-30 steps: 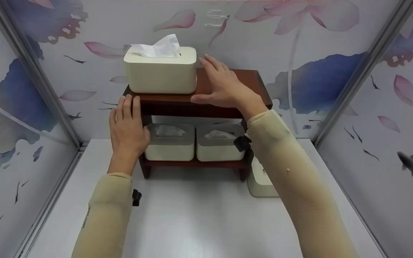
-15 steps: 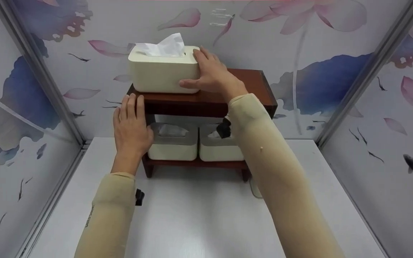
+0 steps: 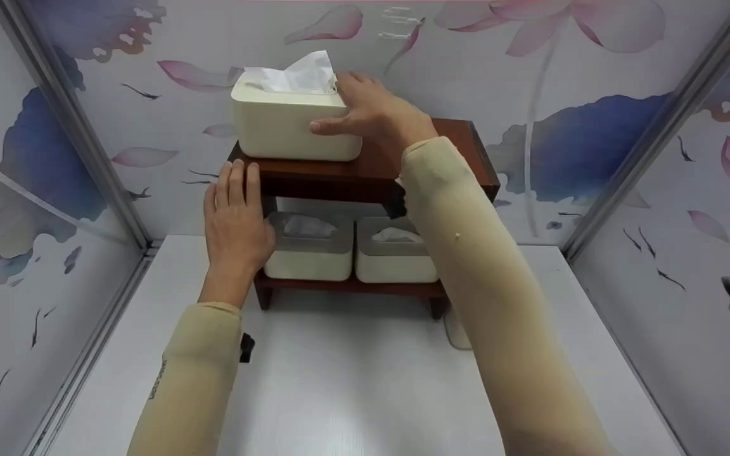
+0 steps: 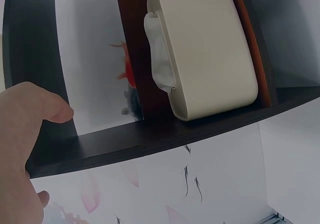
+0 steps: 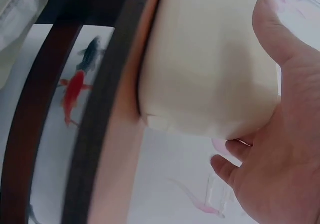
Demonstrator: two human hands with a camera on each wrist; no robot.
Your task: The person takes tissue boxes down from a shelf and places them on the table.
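Note:
A cream tissue box with a white tissue sticking out stands on the left part of a brown wooden shelf's top board. At the box's right end is my right hand, gripping it with the thumb across the front and the fingers towards the back. In the right wrist view, the box end lies between thumb and fingers, some fingertips partly hidden. My left hand rests against the shelf's front left corner, fingers straight. The left wrist view shows its thumb before the dark top board.
Two tissue boxes with grey lids, one left and one right, sit on the lower shelf board. Another pale box is mostly hidden behind my right forearm. Flower-printed walls enclose the white table.
My right hand has moved left from beside the tissue box onto its right end, then slightly up along it. The left hand keeps its place at the shelf corner. The view has shifted slightly.

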